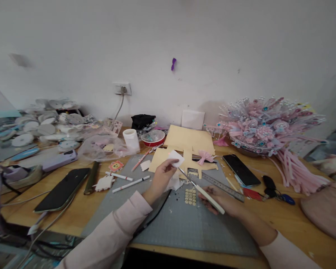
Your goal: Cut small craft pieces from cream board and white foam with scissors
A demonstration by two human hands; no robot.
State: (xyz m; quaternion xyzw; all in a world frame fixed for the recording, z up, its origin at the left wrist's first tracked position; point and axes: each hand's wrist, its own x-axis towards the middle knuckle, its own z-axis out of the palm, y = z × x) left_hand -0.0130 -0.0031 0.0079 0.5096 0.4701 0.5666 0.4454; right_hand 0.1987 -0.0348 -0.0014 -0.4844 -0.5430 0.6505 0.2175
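Observation:
My left hand point(162, 175) pinches a small piece of white paper point(176, 158) between thumb and fingers, above the grey cutting mat point(168, 231). In my right hand point(217, 198) is a pair of scissors point(210, 198) with pale handles, its metal blades pointing up and left toward the paper and close to its lower edge. Whether the blades touch the paper, I cannot tell. Below the blades lies a cluster of small round beige pieces point(190, 196) in rows, with tiny dark bits beside it. A metal ruler point(222, 185) lies partly behind my right hand.
Cut beige card sheets point(189, 138) and a pink bow point(205, 157) lie behind my hands. Left are marker pens point(131, 184), a phone point(62, 189) and a paper roll point(131, 140). Right are another phone point(241, 170), keys point(269, 185) and a large pink beaded decoration point(263, 129).

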